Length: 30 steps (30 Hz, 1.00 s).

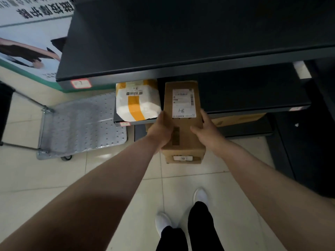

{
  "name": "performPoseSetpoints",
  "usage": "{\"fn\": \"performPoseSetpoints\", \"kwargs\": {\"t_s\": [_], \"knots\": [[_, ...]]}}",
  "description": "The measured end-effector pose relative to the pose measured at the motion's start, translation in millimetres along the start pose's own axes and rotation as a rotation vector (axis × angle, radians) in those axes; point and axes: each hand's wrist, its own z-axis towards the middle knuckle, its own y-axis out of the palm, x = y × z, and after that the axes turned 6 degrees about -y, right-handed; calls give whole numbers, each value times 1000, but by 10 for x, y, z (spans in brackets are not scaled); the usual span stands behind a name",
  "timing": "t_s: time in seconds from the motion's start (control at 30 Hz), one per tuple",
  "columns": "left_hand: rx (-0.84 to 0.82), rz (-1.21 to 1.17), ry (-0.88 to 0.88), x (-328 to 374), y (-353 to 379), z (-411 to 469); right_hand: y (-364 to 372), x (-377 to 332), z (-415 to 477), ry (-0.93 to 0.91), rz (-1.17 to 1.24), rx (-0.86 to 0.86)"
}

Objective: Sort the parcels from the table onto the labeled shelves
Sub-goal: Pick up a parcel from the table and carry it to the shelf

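The long brown cardboard box [183, 113] has a white label on top. Its far end sits on the dark metal shelf [253, 95]. The left hand [161, 131] and right hand [206, 127] hold its two sides.

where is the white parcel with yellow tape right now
In the head view the white parcel lies left of centre on the middle shelf, just left of the brown box that the left hand and right hand hold.

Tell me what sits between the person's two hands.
The brown cardboard box; the left hand and the right hand hold its sides, as the head view shows.
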Motion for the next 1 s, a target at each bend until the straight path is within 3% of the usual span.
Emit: {"fn": "performPoseSetpoints", "kwargs": {"t_s": [0.1,0.17,0.27,0.33,0.43,0.63,0.77,1.0], "knots": [[62,12,115,72,93,443,-30,63,458,-98,-266,-36],[27,205,194,-1,179,609,-42,169,635,-138,-495,-132],[-71,531,128,-126,284,687,-91,252,769,-152,-723,-255],[-17,665,173,-139,297,715,-133,218,833,-188,-803,-266],[111,744,298,-65,256,885,-164,122,977,-259,-894,-253],[101,892,235,220,103,1106,-138,84,1290,-298,-943,-207],[96,881,242,204,101,1135,-111,72,1296,-295,-982,-185],[235,799,271,159,193,968,-147,66,1042,-383,-1080,-61]]}}
